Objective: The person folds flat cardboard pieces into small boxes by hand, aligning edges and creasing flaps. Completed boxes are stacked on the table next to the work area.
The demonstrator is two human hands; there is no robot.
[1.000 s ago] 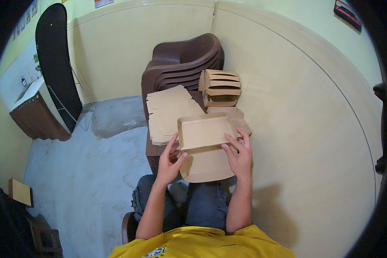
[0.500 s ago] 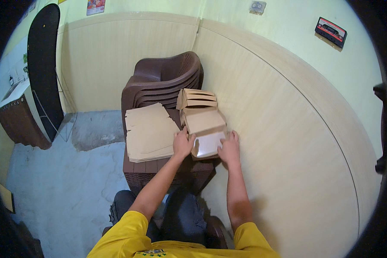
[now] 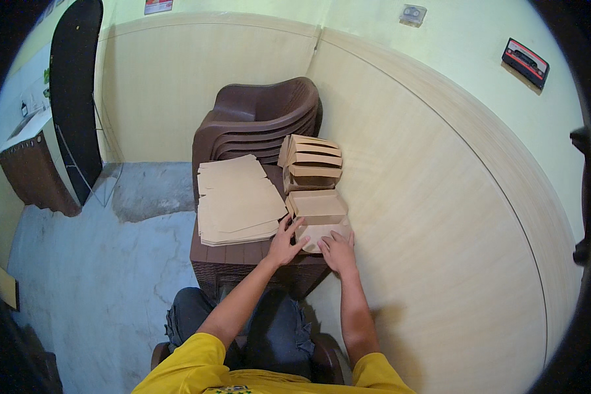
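Note:
A brown cardboard box [image 3: 316,203], partly folded with its back panel raised, lies on the brown table in front of me. At its left side my left hand [image 3: 286,244] touches the edge, thumb and fingers apart. My right hand [image 3: 338,252] rests on the box's front right part, fingers stretched out over the cardboard. Left of the box is a pile of flat notched cardboard blanks [image 3: 238,202]. Behind it stands a row of folded cardboard boxes [image 3: 312,161], nested together.
The brown woven-look table [image 3: 233,255] carries all the cardboard. Brown stacked chairs [image 3: 259,111] stand behind it. A beige panelled wall [image 3: 433,217] runs close along the right. Far left are a tall black panel [image 3: 75,98] and a sink counter [image 3: 36,131].
The shiny panel between my hands no longer glares, and the box's back panel now stands raised. Both hands have come nearer to me, and the right one has moved in over the box's front.

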